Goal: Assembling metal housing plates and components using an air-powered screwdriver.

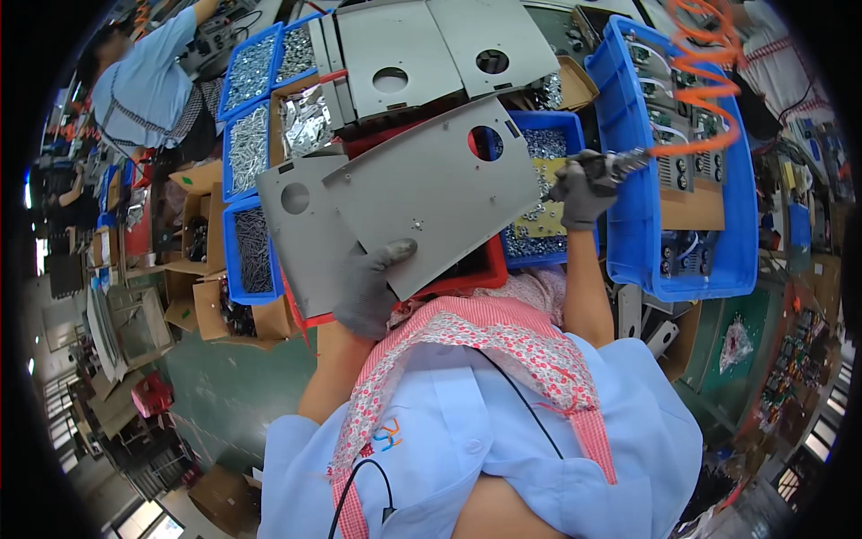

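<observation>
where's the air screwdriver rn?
Head view, upper right: the air screwdriver is in the right hand, over the small blue bin of nuts, beside the large blue crate.

1. Even, bright indoor light falls on the grey metal panel (431, 193); its flat face shows a soft sheen and no hard glare.
2. Shadows around the panel are faint and short.
3. Far left of the panel, small windows burn out white.
4. Straight edges bow increasingly away from the panel; a black fisheye rim encloses everything.
5. Detail softens toward that rim.
</observation>
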Action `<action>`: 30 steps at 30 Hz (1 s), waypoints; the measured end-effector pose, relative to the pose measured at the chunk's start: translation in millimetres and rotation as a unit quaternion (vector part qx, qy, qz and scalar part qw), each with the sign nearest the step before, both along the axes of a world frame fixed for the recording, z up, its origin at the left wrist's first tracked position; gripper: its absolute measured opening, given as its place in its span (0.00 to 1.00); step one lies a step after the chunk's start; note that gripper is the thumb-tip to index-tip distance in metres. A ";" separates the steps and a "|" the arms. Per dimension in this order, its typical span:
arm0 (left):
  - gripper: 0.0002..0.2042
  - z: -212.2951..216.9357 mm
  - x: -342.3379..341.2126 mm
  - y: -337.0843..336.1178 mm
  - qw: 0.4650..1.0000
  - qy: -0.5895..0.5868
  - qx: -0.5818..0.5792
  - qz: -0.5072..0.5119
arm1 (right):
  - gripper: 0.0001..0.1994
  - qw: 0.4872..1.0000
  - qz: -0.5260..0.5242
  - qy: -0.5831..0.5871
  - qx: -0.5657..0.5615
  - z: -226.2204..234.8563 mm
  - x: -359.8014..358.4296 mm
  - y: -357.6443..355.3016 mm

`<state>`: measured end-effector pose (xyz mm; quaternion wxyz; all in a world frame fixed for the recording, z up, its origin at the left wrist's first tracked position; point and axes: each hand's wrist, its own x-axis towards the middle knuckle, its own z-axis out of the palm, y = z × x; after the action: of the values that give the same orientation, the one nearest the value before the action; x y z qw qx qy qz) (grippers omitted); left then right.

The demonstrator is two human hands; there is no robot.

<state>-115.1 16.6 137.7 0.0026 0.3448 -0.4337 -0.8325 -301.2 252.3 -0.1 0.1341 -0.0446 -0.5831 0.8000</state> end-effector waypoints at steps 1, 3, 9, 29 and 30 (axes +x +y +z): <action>0.22 1.5 2.2 0.1 1.000 -0.003 -0.003 0.006 | 0.12 0.999 0.022 -0.040 0.005 43.5 12.1 -2.6; 0.22 2.7 2.8 2.4 1.000 -0.006 -0.006 0.006 | 0.12 0.997 0.019 0.076 -0.001 71.9 15.0 1.4; 0.20 4.2 -9.4 15.0 0.996 -0.064 -0.003 -0.064 | 0.20 0.974 0.157 0.102 -0.127 173.0 66.7 -19.9; 0.19 11.4 -6.7 36.7 0.990 -0.037 -0.044 -0.126 | 0.13 0.924 0.282 0.166 -0.196 183.4 105.2 -41.1; 0.19 9.6 -6.9 36.4 0.990 -0.035 -0.041 -0.128 | 0.13 0.921 0.290 0.173 -0.193 182.4 105.6 -40.7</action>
<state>-122.1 53.0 147.3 -0.1047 0.3147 -0.5075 -0.7953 -195.6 211.6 182.3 -0.0165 0.2407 -0.3725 0.8961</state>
